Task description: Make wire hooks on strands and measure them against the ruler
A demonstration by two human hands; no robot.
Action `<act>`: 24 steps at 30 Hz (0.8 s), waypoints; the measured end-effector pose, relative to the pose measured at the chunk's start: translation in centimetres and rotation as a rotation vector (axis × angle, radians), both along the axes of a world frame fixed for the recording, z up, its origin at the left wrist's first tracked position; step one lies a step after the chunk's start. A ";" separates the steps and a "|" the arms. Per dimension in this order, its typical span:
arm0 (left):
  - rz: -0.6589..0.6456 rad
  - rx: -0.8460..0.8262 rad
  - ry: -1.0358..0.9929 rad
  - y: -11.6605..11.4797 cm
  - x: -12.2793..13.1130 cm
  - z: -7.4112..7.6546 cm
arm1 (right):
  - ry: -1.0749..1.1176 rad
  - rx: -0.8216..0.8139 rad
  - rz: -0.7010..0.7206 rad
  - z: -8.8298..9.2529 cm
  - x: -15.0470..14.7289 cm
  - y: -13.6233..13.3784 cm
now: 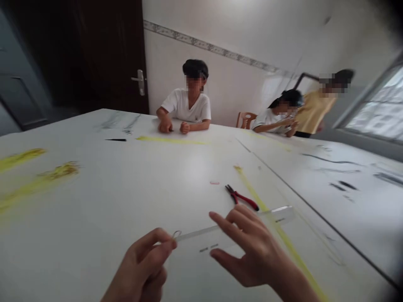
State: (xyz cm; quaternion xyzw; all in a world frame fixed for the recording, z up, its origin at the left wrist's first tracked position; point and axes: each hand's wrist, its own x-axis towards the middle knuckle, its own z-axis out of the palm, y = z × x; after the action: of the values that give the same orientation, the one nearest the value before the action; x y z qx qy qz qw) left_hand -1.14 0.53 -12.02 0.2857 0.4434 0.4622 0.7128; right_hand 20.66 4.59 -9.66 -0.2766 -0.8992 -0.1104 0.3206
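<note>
Between the thumb and index finger of my left hand (146, 262), pinched closed, a small thin loop (177, 234) sticks up. A clear flat plastic strip (195, 240) with small dark marks runs right from these fingertips; whether the loop is joined to it I cannot tell. My right hand (252, 243) is over the strip, thumb and index finger spread apart, holding nothing I can see. Just beyond it lie pliers (242, 200) with red and black handles. A small pinkish clip-like piece (214, 183) lies left of the pliers.
A long yellow strand bundle (292, 247) lies right of my hands on the white table (103, 251). More yellow bundles (59, 174) are at the left. A dark pointed tool (116, 139) lies farther back. Across the table sits a person in white (189, 107); two others are at the right.
</note>
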 end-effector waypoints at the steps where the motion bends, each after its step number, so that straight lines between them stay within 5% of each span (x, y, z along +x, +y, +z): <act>1: 0.011 0.002 -0.029 -0.2 0.1 0.5 | -0.013 -0.005 0.003 0.0 0.1 0.1; 7: -0.088 0.007 -0.089 -0.1 -0.2 1.0 | -0.055 0.010 0.002 -0.3 0.5 0.3; 24: -0.116 0.049 -0.180 0.0 -0.6 0.5 | -0.049 0.021 -0.022 -0.6 0.7 0.3</act>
State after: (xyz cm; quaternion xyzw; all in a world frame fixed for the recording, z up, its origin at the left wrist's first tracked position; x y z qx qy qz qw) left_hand -1.73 0.57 -11.50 0.2854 0.3490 0.4546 0.7681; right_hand 21.35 4.94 -10.29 -0.2803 -0.9024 -0.1300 0.3003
